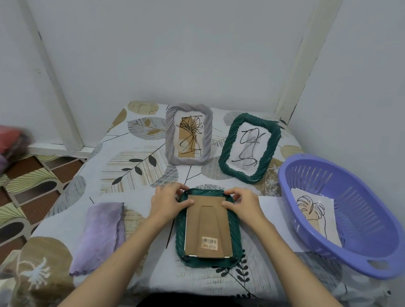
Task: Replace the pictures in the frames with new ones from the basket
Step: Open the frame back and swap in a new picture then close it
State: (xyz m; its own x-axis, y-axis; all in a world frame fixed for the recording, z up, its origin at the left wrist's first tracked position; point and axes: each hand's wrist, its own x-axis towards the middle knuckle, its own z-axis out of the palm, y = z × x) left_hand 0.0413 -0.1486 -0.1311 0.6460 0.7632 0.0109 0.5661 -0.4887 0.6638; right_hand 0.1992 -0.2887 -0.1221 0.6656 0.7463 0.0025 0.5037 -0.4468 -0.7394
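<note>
Here, a dark green frame lies face down on the leaf-patterned tablecloth, just at 6 o'clock of the table's middle, its brown cardboard backing turned up with a barcode sticker near its lower edge. Both hands work at the frame's far end. The left hand sits at the frame's 11 o'clock corner, fingers curled over the green rim and the thumb lying on the top edge of the backing. The right hand sits at the 1 o'clock corner in the same way, fingers bent over the rim and thumb pressing the backing's upper right corner.

At 12 o'clock from the hands a grey-lilac frame stands with a line drawing of a plant on a tan panel. Just beside it, towards 1 o'clock, a second green frame leans tilted, showing a black scribbled line drawing on white.

At 3 o'clock a purple plastic basket rests on the table's right edge, and inside it lies a new picture, a leaf outline on white paper. A white sheet lies flat between the basket and the face-down frame. At 9 o'clock a folded lilac cloth lies on the tablecloth, well apart from the frame.
</note>
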